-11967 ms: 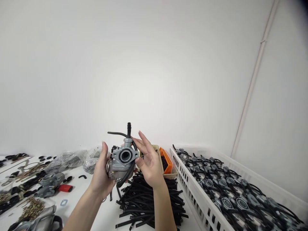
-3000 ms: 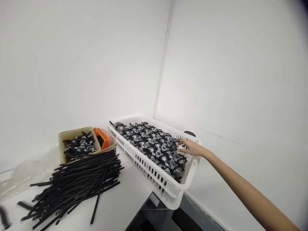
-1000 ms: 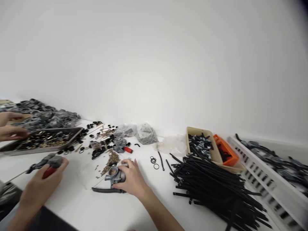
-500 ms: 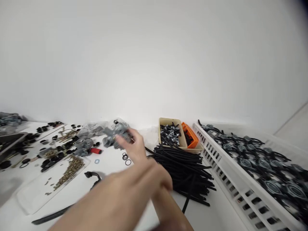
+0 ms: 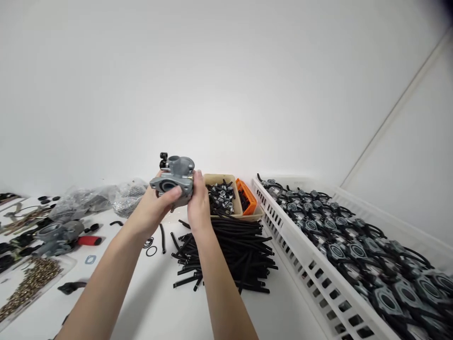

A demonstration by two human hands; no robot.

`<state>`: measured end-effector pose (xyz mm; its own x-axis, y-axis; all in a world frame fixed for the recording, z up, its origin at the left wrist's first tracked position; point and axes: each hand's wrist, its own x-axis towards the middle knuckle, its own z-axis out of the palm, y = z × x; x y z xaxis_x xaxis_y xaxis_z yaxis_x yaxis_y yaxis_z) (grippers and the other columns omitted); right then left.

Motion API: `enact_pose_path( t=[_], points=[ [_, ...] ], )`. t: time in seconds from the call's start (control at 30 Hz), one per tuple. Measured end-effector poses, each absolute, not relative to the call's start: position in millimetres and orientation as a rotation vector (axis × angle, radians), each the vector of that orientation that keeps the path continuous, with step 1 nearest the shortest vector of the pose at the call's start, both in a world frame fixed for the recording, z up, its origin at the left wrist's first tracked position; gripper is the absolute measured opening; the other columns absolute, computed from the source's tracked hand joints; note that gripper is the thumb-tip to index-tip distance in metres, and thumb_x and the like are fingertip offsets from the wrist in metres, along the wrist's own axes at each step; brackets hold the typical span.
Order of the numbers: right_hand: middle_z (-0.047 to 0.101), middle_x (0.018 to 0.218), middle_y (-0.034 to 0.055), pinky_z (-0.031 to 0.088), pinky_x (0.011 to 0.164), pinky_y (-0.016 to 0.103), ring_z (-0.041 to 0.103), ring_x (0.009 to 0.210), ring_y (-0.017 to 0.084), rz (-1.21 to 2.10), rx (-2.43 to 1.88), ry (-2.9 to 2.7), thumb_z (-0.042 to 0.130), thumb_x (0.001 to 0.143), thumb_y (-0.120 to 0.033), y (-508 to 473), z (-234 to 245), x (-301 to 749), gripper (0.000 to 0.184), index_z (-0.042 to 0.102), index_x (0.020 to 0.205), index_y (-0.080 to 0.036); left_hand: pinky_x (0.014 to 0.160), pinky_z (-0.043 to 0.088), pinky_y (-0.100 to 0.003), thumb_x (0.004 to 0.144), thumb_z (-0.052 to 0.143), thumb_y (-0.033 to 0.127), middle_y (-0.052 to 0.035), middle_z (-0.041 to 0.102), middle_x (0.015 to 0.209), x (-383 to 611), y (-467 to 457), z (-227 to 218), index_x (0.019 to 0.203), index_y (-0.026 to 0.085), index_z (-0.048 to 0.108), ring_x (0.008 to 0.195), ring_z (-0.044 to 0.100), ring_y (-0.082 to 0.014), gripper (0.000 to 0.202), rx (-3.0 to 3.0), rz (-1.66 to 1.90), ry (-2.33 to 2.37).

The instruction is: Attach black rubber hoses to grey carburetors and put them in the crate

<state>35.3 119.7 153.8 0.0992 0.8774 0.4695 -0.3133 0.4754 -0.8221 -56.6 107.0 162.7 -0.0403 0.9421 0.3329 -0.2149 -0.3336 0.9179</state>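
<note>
I hold a grey metal carburetor (image 5: 175, 177) up in front of me with both hands, above the white table. My left hand (image 5: 154, 208) grips it from the left and below, thumb across its oval flange. My right hand (image 5: 198, 205) clasps its right side with fingers closed on the body. A black lever sticks up at its top left. No hose hangs from it.
A pile of black hoses (image 5: 226, 250) lies under my hands. Behind it stand a beige bin (image 5: 212, 179) of small parts and an orange basket (image 5: 247, 198). A white crate (image 5: 304, 274) of finished carburetors fills the right. Loose parts, brass screws (image 5: 24, 288) and plastic bags (image 5: 99, 200) lie left.
My right hand picked the carburetor off the table and lifted it; my left hand has now joined it. The view swung right, away from the tray on the left.
</note>
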Motion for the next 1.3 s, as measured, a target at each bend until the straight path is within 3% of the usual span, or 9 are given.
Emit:
enact_pose_path(
  t=[0.1,0.17,0.27,0.4,0.5,0.63,0.8,0.97,1.3],
  points=[
    [0.060,0.119,0.0090,0.033,0.108,0.040,0.049,0.121,0.023,0.515,-0.811,-1.222,0.046,0.090,-0.057,121,153,38,0.041,0.063,0.097,-0.020,0.058,0.054,-0.023,0.042,0.090,0.048,-0.0028,0.067,0.074,-43,112,161,0.083,0.016,0.067,0.070,0.066,-0.0176,0.057,0.942,1.741,0.767],
    [0.062,0.115,0.0106,0.038,0.103,0.038,0.053,0.116,0.023,0.397,-0.944,-1.204,0.043,0.093,-0.053,134,153,44,0.040,0.059,0.103,-0.019,0.062,0.057,-0.022,0.050,0.087,0.047,-0.0012,0.068,0.077,-41,114,165,0.081,0.016,0.066,0.070,0.066,-0.0148,0.048,0.842,1.869,0.759],
    [0.065,0.113,0.0087,0.043,0.095,0.033,0.058,0.108,0.019,0.293,-1.268,-1.431,0.034,0.097,-0.044,175,147,68,0.037,0.057,0.108,-0.018,0.078,0.060,-0.025,0.067,0.077,0.050,0.0003,0.071,0.098,-57,110,180,0.089,0.024,0.067,0.094,0.068,-0.0166,0.036,0.679,2.024,0.683],
    [0.068,0.101,0.0122,0.042,0.094,0.035,0.060,0.102,0.025,0.252,-1.435,-1.631,0.060,0.081,-0.020,231,123,122,0.013,0.066,0.091,-0.016,0.095,0.055,-0.021,0.082,0.064,0.051,0.0122,0.071,0.110,-102,87,204,0.082,0.033,0.065,0.126,0.054,-0.0133,0.018,0.396,2.243,0.581],
    [0.067,0.099,0.0120,0.044,0.090,0.035,0.062,0.096,0.026,0.222,-1.522,-1.728,0.065,0.073,-0.012,249,98,152,0.014,0.068,0.086,-0.016,0.096,0.050,-0.015,0.087,0.054,0.057,0.0226,0.071,0.105,-125,64,214,0.079,0.035,0.064,0.134,0.042,-0.0087,0.026,0.401,2.417,0.548],
    [0.062,0.106,0.0094,0.044,0.090,0.033,0.060,0.100,0.025,0.187,-1.530,-1.808,0.070,0.072,-0.015,255,70,159,0.020,0.069,0.092,-0.019,0.092,0.048,-0.012,0.093,0.042,0.059,0.0266,0.065,0.119,-130,44,219,0.085,0.037,0.066,0.137,0.034,-0.0075,0.033,0.501,2.497,0.548],
    [0.059,0.108,0.0089,0.044,0.093,0.035,0.059,0.101,0.023,0.228,-1.536,-1.767,0.066,0.075,-0.008,258,59,152,0.018,0.068,0.091,-0.017,0.098,0.051,-0.017,0.087,0.054,0.058,0.0221,0.067,0.117,-118,43,223,0.083,0.034,0.065,0.132,0.045,-0.0088,0.026,0.403,2.400,0.444],
    [0.062,0.109,0.0062,0.050,0.088,0.042,0.060,0.099,0.021,0.366,-1.527,-1.638,0.064,0.087,-0.025,260,71,166,0.017,0.063,0.100,-0.014,0.103,0.051,-0.023,0.081,0.067,0.050,0.0139,0.064,0.125,-102,55,223,0.087,0.033,0.065,0.133,0.046,-0.0125,0.018,0.418,2.272,0.418],
    [0.065,0.109,0.0072,0.057,0.078,0.037,0.065,0.092,0.018,0.870,-1.374,-1.567,0.059,0.093,-0.031,244,63,183,0.026,0.060,0.112,-0.014,0.076,0.061,-0.025,0.068,0.080,0.044,0.0006,0.072,0.089,-60,61,211,0.090,0.026,0.072,0.085,0.069,-0.0158,0.030,0.701,1.999,0.518]
  ],
)
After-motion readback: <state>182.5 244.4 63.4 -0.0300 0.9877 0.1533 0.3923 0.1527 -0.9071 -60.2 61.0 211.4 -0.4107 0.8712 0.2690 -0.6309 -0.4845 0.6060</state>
